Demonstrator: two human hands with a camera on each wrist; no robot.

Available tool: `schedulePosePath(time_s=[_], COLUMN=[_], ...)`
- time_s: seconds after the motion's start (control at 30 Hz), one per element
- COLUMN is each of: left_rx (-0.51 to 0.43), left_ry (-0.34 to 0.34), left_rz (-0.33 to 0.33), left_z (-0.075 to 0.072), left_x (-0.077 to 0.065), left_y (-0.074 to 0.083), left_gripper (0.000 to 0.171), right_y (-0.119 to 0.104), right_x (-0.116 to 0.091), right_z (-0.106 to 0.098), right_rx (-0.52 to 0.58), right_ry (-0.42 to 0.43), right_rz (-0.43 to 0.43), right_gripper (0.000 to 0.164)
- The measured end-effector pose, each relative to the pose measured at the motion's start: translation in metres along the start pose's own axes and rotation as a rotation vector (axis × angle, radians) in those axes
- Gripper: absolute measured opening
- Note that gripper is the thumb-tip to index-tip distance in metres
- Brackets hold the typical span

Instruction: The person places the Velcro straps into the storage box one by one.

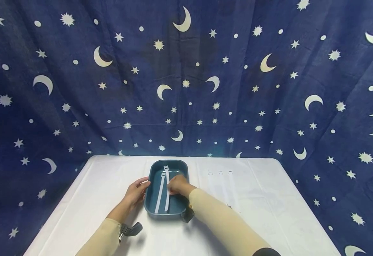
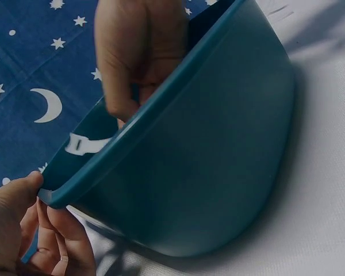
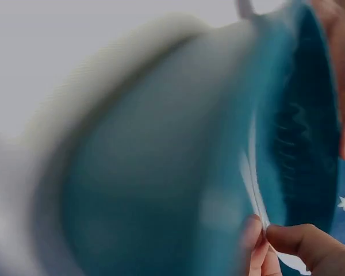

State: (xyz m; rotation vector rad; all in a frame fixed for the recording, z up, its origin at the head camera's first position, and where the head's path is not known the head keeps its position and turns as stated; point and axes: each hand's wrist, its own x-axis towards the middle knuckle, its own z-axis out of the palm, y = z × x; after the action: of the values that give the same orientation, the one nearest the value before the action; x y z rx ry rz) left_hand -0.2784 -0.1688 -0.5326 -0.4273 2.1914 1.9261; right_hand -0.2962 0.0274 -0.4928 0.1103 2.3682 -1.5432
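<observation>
A teal plastic bin stands on the white-covered table. My left hand holds its left side; in the left wrist view the thumb and fingers pinch the rim. Reaching inside from the right, my right hand pinches a white strap-type cable tie with a slotted head. To its left in the bin lies a second white cable tie. The right wrist view shows thumb and fingertips on the thin strap, though the bin is blurred there.
Right of the bin, three more white cable ties lie side by side on the white cloth, hard to make out. Behind the table hangs a dark blue curtain with moons and stars. A dark wrist device sits on my left forearm.
</observation>
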Motion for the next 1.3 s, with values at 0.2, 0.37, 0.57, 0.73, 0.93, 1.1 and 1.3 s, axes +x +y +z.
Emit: schedulePosePath(time_s=[0.2, 0.37, 0.57, 0.73, 0.93, 1.1, 1.3], left_rx=[-0.004, -0.003, -0.009, -0.015, 0.003, 0.009, 0.024], left_ry=[-0.001, -0.002, -0.002, -0.002, -0.002, -0.004, -0.008], left_rz=[0.002, 0.004, 0.007, 0.001, 0.006, -0.001, 0.015], left_z=[0.001, 0.001, 0.001, 0.001, 0.0, 0.001, 0.001], left_x=[0.0, 0.0, -0.002, -0.003, -0.005, -0.004, -0.003], left_y=[0.0, -0.002, -0.005, -0.008, -0.007, -0.003, 0.0], left_gripper=[0.052, 0.051, 0.051, 0.05, 0.052, 0.054, 0.055], right_y=[0.01, 0.013, 0.016, 0.018, 0.021, 0.021, 0.021], right_x=[0.005, 0.005, 0.002, 0.001, 0.004, 0.005, 0.01], right_z=[0.004, 0.006, 0.008, 0.011, 0.014, 0.013, 0.012], right_rx=[0.011, 0.004, 0.007, 0.011, -0.002, 0.015, -0.02], right_ry=[0.012, 0.016, 0.0, 0.003, 0.028, 0.037, 0.051], right_rz=[0.001, 0.007, 0.013, 0.012, -0.012, -0.035, -0.059], right_gripper=[0.012, 0.012, 0.009, 0.007, 0.01, 0.01, 0.012])
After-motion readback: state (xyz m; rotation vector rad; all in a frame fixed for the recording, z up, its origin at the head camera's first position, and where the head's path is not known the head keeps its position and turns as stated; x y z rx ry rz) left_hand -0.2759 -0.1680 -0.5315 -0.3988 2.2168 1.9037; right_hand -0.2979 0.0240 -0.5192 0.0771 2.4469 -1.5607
